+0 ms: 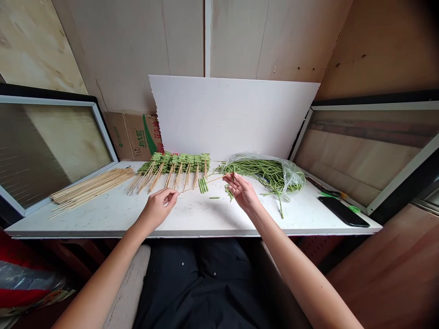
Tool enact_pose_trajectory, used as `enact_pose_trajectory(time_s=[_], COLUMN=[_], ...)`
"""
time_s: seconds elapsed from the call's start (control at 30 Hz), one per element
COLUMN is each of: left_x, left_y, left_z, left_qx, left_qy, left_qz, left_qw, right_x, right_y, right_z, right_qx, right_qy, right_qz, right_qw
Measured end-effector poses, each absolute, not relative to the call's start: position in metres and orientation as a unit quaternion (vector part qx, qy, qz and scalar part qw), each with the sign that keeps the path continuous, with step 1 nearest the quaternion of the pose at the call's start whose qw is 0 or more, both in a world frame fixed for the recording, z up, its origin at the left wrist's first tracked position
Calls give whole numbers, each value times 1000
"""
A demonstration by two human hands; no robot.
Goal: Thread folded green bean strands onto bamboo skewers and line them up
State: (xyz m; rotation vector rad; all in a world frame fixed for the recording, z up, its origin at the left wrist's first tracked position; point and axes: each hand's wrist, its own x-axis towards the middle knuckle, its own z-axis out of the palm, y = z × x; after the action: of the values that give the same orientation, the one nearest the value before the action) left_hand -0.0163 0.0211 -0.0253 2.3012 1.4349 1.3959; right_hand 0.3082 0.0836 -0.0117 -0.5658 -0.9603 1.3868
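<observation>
My left hand [160, 204] pinches the near end of a thin bamboo skewer [188, 188], which slants up to the right. Several short green bean pieces [203, 185] sit side by side across its middle. At the skewer's far end, my right hand [242, 189] has a short bean piece [233, 172] between thumb and fingers, close to the tip. Whether the tip has entered that piece is too small to tell. One loose cut piece [214, 198] lies on the white table below, and a few more cut pieces [228, 192] are partly hidden by my right hand.
Filled bean skewers [174, 165] are stacked at the back left, beside a pile of bare skewers [92, 187]. Long green beans [264, 171] spill from a clear plastic bag [291, 176] on the right. A black phone [343, 211] lies near the right edge. A white board [236, 116] stands behind.
</observation>
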Motion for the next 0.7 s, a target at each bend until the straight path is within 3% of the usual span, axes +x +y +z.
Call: enact_pose_trajectory(time_s=[0.5,0.7], left_x=[-17,-21], left_y=[20,21], left_z=[-26,-24], left_qx=[760,773], left_qy=[473,473], left_qz=[441,423], left_qw=[58,11], right_x=[309,312], right_y=[84,86], right_z=[-12,-12], right_qx=[-275,-298], right_qy=[-431,-454], right_qz=[582,551], right_qw=[632,633])
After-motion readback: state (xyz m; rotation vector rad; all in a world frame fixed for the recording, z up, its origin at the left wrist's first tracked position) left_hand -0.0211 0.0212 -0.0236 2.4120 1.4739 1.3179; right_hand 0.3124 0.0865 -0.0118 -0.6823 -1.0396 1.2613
